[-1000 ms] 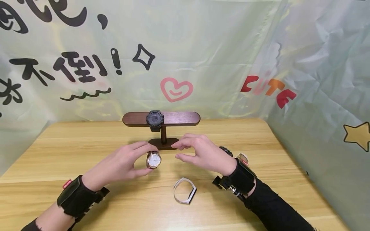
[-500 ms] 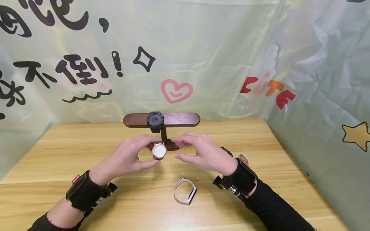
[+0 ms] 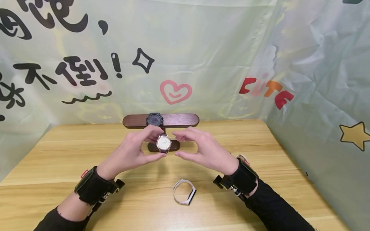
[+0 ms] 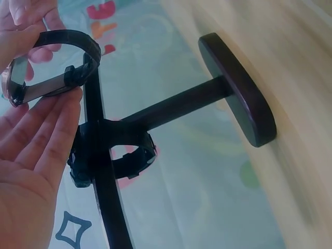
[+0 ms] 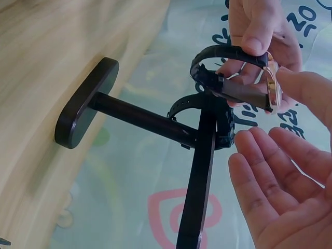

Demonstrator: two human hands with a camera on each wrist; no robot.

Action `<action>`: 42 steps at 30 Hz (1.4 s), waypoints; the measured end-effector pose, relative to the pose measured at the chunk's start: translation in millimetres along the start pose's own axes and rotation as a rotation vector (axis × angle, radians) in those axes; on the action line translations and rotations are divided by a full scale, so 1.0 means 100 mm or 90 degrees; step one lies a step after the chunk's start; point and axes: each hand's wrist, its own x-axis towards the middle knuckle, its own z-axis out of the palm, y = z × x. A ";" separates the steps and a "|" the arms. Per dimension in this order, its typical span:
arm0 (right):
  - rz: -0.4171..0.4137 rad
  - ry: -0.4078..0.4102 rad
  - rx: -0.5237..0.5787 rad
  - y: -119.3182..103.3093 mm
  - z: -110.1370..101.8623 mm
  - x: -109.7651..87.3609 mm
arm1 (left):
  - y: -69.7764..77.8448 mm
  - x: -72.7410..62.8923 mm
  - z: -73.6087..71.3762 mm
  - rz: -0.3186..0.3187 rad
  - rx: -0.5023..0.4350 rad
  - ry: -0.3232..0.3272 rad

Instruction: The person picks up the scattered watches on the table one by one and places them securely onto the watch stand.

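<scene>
Nearest: white band on the table, on its side in a loop, near the person's edge. Black sleeves and black wrist straps on both arms.

Left hand: holds the gold watch, thumb and fingers pinching it by the strap, thumb on the nearer side. Watch off the table, pale dial towards the person, dark strap closed in a loop.

Right hand: holds nothing, fingers spread from thumb in a wide curve, just beside the watch. Head view shows a narrow gap; from the right wrist, contact cannot be told. Behind that wrist, a pale item, mostly hidden.

Beyond the hands: dark wood stand, upright near the table's far edge. Oval base, single post, long level bar. Gold watch in front of the post, below bar height. Black watch strapped round the bar, left of the post.

Farthest: pale green backdrop; black characters, pink heart, "CUTE" lettering. Right side, yellow star.
</scene>
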 end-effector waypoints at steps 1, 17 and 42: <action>-0.001 0.004 0.000 0.00 0.00 0.00 | 0.00 0.01 0.00 -0.003 -0.003 0.003; -0.016 0.051 -0.011 0.02 -0.06 -0.01 | 0.08 0.14 0.05 -0.028 -0.074 0.011; -0.023 0.051 0.009 0.05 -0.09 -0.01 | 0.09 0.26 0.10 -0.015 -0.126 -0.027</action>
